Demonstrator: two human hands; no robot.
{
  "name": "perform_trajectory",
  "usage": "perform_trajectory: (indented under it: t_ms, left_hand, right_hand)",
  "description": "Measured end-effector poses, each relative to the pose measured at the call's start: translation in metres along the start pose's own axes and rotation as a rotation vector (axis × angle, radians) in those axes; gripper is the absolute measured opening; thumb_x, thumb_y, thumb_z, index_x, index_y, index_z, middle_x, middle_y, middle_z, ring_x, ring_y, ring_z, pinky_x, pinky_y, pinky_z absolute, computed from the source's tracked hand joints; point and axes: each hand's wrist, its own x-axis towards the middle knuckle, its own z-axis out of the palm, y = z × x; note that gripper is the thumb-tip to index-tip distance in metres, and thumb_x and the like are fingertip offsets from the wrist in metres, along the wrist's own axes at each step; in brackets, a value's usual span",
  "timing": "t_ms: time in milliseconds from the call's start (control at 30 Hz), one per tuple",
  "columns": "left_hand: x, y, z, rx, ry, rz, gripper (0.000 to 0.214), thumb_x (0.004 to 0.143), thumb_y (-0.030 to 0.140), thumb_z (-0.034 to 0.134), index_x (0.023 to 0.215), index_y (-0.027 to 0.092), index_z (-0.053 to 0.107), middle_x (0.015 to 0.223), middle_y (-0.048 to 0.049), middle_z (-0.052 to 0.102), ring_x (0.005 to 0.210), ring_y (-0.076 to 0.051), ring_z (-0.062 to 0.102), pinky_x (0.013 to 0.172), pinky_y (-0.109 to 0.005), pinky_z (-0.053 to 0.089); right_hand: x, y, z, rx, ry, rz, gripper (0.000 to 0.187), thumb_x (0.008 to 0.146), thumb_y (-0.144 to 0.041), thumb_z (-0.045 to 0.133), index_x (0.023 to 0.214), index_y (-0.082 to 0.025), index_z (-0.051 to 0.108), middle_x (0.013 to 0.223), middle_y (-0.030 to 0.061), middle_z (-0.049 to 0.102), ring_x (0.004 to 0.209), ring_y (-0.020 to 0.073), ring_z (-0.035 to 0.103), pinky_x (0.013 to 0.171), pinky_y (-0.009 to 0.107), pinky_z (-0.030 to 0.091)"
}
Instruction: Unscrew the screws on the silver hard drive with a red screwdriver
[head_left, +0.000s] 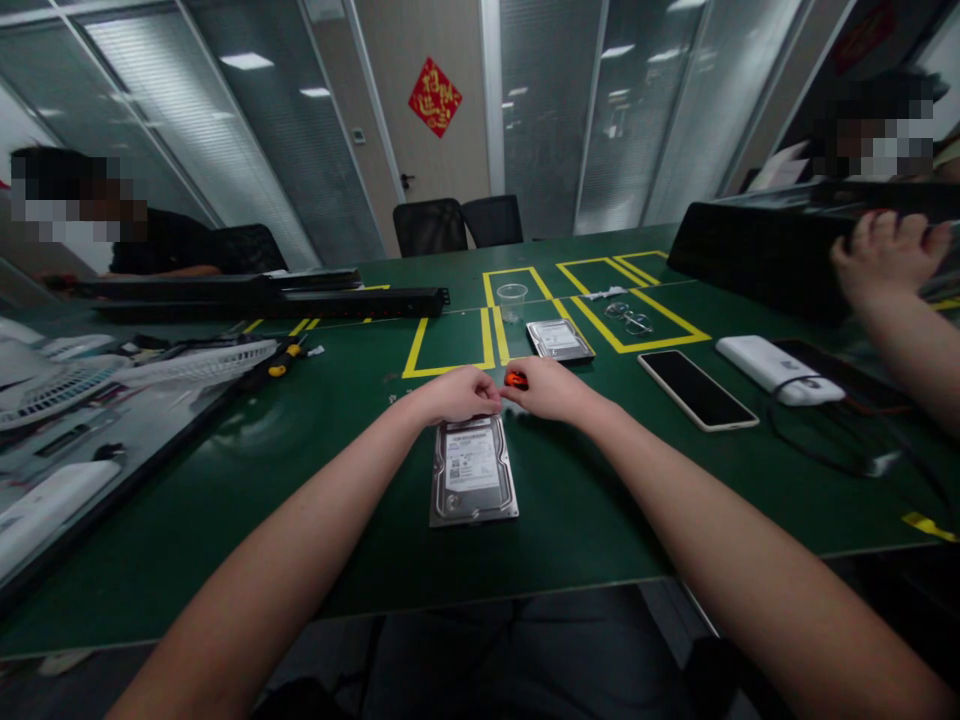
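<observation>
bends the left hand (466,392) down at the far end of the near hard drive (474,475), covering part of that end. can't see the left fingertips well, so can't tell if pinching something or only touching. curls the right hand (553,387) around an orange thing (516,379), just beside the left hand. can see only a bit of orange by the thumb; can't make out the rest. has the near hard drive flat on the green table (382,560), label up, with print too small to read. can spot a far hard drive (559,340) just past the right hand, and a clear cup (512,303) behind that, faint and see-through. can see a phone (697,390) with a dark screen off to the right, near a white box (780,368). can see another person's hand (889,255) against a dark case (750,255), with the arm cut off by the right edge.
</observation>
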Motion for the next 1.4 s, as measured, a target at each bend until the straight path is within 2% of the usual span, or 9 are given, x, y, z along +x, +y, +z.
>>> perform_trajectory:
  t_ms: [267,533,600,700,800,1167,1267,1333,1400]
  left_hand:
    - [-0.007,0.001,-0.007,0.009,0.050,0.045,0.025,0.086,0.039,0.064,0.090,0.017,0.077,0.088,-0.0053,0.077,0.078,-0.019,0.066,0.067,-0.029,0.044]
    - [-0.031,-0.044,-0.032,-0.029,0.296,0.078,0.043,0.097,0.055,0.054,0.101,0.016,0.072,0.102,-0.0091,0.073,0.092,-0.023,0.065,0.083,-0.035,0.048]
    - [-0.041,-0.056,-0.036,-0.054,0.243,0.095,0.050,0.094,0.061,0.060,0.114,0.016,0.069,0.106,-0.0088,0.071,0.093,-0.022,0.063,0.082,-0.035,0.049]
    - [-0.055,-0.067,-0.041,-0.102,-0.002,0.072,0.071,0.079,0.063,0.078,0.130,0.018,0.061,0.113,-0.0080,0.067,0.093,-0.020,0.062,0.080,-0.033,0.050]
    - [-0.063,-0.070,-0.042,-0.102,-0.107,0.074,0.083,0.066,0.060,0.090,0.131,0.018,0.058,0.111,-0.0060,0.065,0.092,-0.019,0.060,0.078,-0.031,0.050]
    - [-0.066,-0.064,-0.033,-0.154,-0.294,-0.204,0.066,0.069,0.070,0.082,0.104,0.022,0.053,0.081,-0.0037,0.075,0.069,-0.021,0.068,0.061,-0.031,0.044]
    - [-0.077,-0.045,-0.036,0.027,-0.116,-0.232,0.065,0.071,0.074,0.079,0.101,0.021,0.055,0.087,-0.0050,0.074,0.071,-0.021,0.066,0.060,-0.032,0.041]
    - [-0.089,-0.026,-0.031,0.195,0.078,-0.106,0.064,0.074,0.075,0.076,0.102,0.021,0.057,0.093,-0.0053,0.071,0.076,-0.021,0.063,0.062,-0.032,0.041]
    - [-0.105,-0.007,-0.016,0.224,0.072,0.096,0.059,0.080,0.070,0.075,0.112,0.023,0.059,0.104,-0.0055,0.070,0.085,-0.022,0.064,0.069,-0.034,0.046]
  right_hand:
    - [-0.002,-0.003,-0.004,-0.011,0.049,0.021,0.017,0.093,-0.036,0.069,0.085,-0.020,0.070,0.085,0.0086,0.075,0.076,0.0218,0.062,0.065,0.032,0.033]
    - [-0.005,-0.004,-0.031,0.276,0.465,-0.034,0.024,0.102,-0.038,0.054,0.102,-0.020,0.070,0.087,0.0047,0.071,0.081,0.0205,0.062,0.074,0.033,0.040]
    - [-0.003,-0.005,-0.039,0.444,0.537,-0.065,0.024,0.103,-0.038,0.051,0.109,-0.022,0.068,0.085,0.0024,0.068,0.077,0.0180,0.060,0.071,0.032,0.041]
    - [0.003,-0.011,-0.049,0.726,0.549,-0.152,0.027,0.103,-0.048,0.055,0.112,-0.024,0.064,0.087,-0.0001,0.066,0.067,0.0133,0.055,0.064,0.030,0.041]
    - [0.009,-0.021,-0.052,0.864,0.526,-0.243,0.036,0.099,-0.059,0.061,0.110,-0.024,0.061,0.091,-0.0001,0.068,0.068,0.0114,0.059,0.062,0.028,0.044]
    - [0.003,-0.019,-0.020,1.050,0.644,-0.180,0.038,0.099,-0.066,0.059,0.109,-0.030,0.052,0.085,-0.0026,0.071,0.062,0.0106,0.065,0.050,0.023,0.045]
    - [0.002,-0.020,-0.018,1.019,0.696,-0.195,0.037,0.101,-0.065,0.057,0.110,-0.030,0.053,0.082,-0.0024,0.069,0.062,0.0110,0.066,0.051,0.024,0.047]
    - [0.002,-0.022,-0.017,0.994,0.730,-0.210,0.035,0.101,-0.064,0.056,0.111,-0.030,0.053,0.081,-0.0025,0.067,0.062,0.0109,0.065,0.051,0.024,0.047]
    - [0.002,-0.023,-0.016,0.964,0.751,-0.221,0.034,0.102,-0.063,0.054,0.112,-0.030,0.053,0.081,-0.0029,0.066,0.063,0.0108,0.065,0.052,0.025,0.048]
